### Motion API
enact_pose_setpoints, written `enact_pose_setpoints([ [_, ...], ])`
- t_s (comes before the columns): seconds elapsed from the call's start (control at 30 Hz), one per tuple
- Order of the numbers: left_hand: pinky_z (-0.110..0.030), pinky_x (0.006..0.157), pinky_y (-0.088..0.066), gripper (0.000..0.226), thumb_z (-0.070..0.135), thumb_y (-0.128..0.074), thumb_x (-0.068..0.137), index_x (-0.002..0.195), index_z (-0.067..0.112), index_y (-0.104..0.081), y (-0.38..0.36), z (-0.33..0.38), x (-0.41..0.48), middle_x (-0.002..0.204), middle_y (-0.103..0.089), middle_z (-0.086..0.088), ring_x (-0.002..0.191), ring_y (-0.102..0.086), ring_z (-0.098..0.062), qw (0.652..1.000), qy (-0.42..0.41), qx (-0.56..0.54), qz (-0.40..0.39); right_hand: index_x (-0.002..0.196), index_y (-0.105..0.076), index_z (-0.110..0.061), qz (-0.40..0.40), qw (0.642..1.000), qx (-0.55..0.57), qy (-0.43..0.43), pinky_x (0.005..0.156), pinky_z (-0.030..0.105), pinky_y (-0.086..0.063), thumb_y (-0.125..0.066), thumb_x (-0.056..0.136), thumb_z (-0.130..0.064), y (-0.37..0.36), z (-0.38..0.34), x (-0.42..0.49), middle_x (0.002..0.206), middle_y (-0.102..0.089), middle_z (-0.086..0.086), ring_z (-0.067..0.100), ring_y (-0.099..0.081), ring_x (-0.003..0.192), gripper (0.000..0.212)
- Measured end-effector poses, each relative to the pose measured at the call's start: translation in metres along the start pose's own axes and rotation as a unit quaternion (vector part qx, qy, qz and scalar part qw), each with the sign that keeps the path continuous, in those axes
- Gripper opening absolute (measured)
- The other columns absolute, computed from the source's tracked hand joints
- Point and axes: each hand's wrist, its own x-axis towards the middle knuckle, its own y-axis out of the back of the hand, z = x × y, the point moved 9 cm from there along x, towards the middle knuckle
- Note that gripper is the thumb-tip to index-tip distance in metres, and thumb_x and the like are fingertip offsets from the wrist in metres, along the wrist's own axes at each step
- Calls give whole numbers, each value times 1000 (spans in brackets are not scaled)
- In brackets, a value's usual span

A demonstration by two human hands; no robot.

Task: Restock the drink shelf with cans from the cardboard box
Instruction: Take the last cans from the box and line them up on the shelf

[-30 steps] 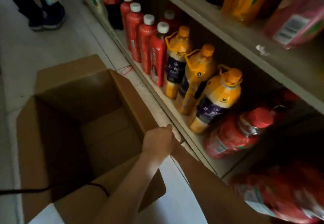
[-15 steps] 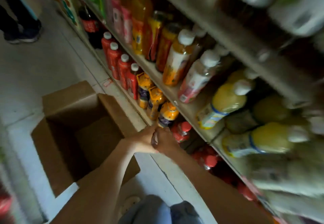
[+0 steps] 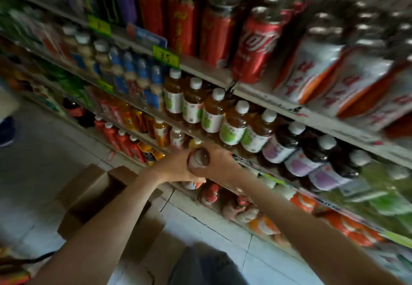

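Observation:
A drink can (image 3: 199,159) is upright in front of the shelves, its round top facing me and a white and orange bottom showing below my fingers. My left hand (image 3: 174,168) wraps it from the left and my right hand (image 3: 225,165) wraps it from the right, both touching it. The open cardboard box (image 3: 89,193) stands on the floor below my left forearm; its inside is dark and hidden. On the upper shelf (image 3: 256,90) stand red cans, a cola can (image 3: 256,46) and white and orange cans (image 3: 316,68).
Rows of brown tea bottles (image 3: 214,115) fill the shelf just behind my hands. Red and orange bottles (image 3: 124,137) stand on the lower shelves. Pale tiled floor (image 3: 44,151) lies left of the box. A dark shoe (image 3: 6,130) is at the far left edge.
My view has swung up from the box and bottom shelf to the higher shelves. Both hands have met and risen together, now holding a can.

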Motion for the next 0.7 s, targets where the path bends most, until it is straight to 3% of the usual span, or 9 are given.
enact_pose_setpoints([
  [0.17, -11, 75, -47, 48, 38, -83, 65, 106, 32, -58, 36, 97, -9, 98, -63, 22, 96, -60, 3, 996, -84, 28, -13, 124, -53, -20, 65, 997, 48, 13, 90, 27, -46, -75, 77, -36, 77, -37, -48, 107, -59, -7, 7, -54, 95, 55],
  [0.33, -23, 84, -52, 56, 56, -76, 58, 107, 32, -66, 61, 161, -19, 101, -70, 14, 97, -64, 0, 988, -139, 28, -59, 123, -56, -20, 107, 991, 82, 8, 90, 27, -47, -68, 83, -40, 127, -62, -80, 100, -60, -10, 6, -56, 91, 46],
  [0.43, -25, 82, -53, 62, 63, -69, 53, 103, 25, -70, 78, 196, -25, 98, -72, 9, 95, -65, -2, 982, -176, 18, -66, 120, -57, -16, 111, 989, 100, 0, 74, 29, -53, -62, 87, -43, 150, -81, -95, 94, -62, -5, 10, -60, 78, 43],
  [0.53, -11, 75, -48, 51, 63, -66, 53, 95, 35, -66, 95, 229, -34, 93, -69, 18, 92, -64, 5, 975, -219, 2, -39, 118, -56, -16, 118, 986, 120, -19, 61, 26, -53, -61, 88, -45, 169, -98, -109, 91, -62, -2, 13, -62, 73, 42],
  [0.7, -22, 80, -52, 60, 77, -65, 53, 99, 39, -64, 119, 284, -43, 98, -71, 13, 92, -64, 4, 957, -286, 36, -22, 104, -62, -18, 231, 965, 120, 15, 83, 39, -53, -70, 79, -44, 221, -122, -148, 93, -66, 3, 22, -64, 86, 37],
])
